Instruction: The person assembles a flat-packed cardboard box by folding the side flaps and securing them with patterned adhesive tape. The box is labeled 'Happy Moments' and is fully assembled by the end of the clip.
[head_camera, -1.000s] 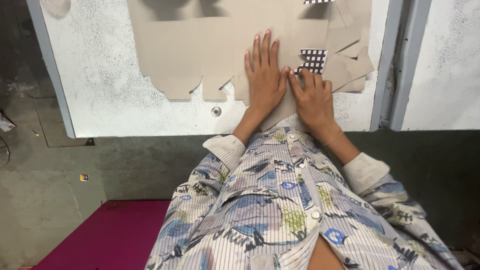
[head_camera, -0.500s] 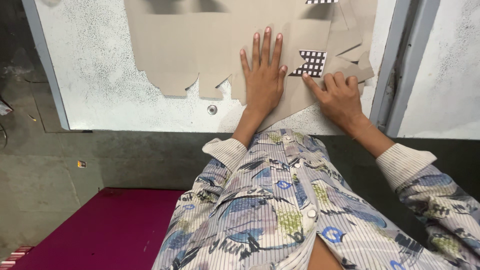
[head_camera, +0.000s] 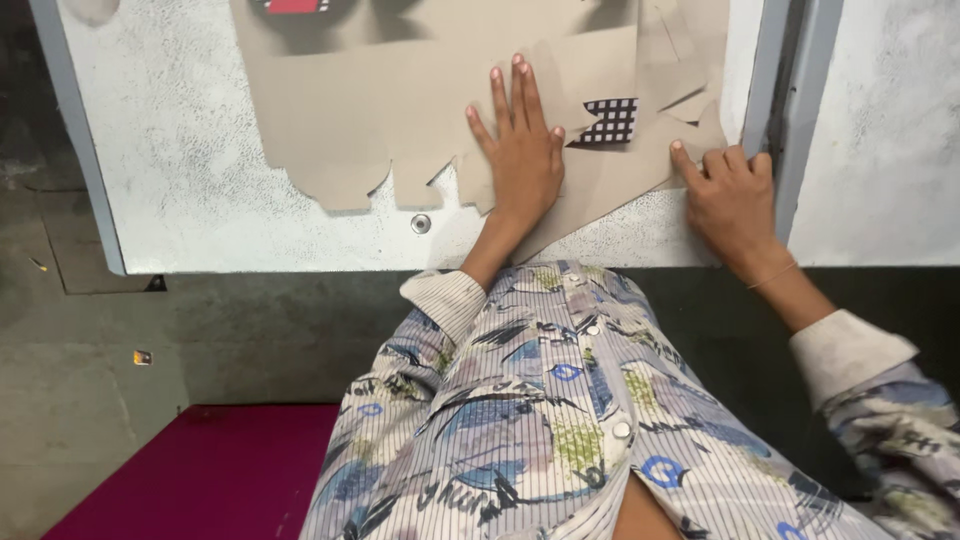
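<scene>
— Where's the card (head_camera: 400, 110)?
— Flat under the left hand (head_camera: 522, 150), palm down, fingers spread, gripping nothing. The right hand (head_camera: 732, 195), fingers curled, pins the edge just beyond its index tip.
— Advice?
— Probably keep the left palm's weight steady so the card by the checked patch (head_camera: 608, 122) doesn't slide.

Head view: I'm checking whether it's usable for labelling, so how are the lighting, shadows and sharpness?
Head view: light is even on the white table, no glare; two soft dark shadows fall on the flat cardboard cutout at the top edge; left hand and right hand are sharp; the floor at left is dim; wide-angle bending shows at the table edges.
</scene>
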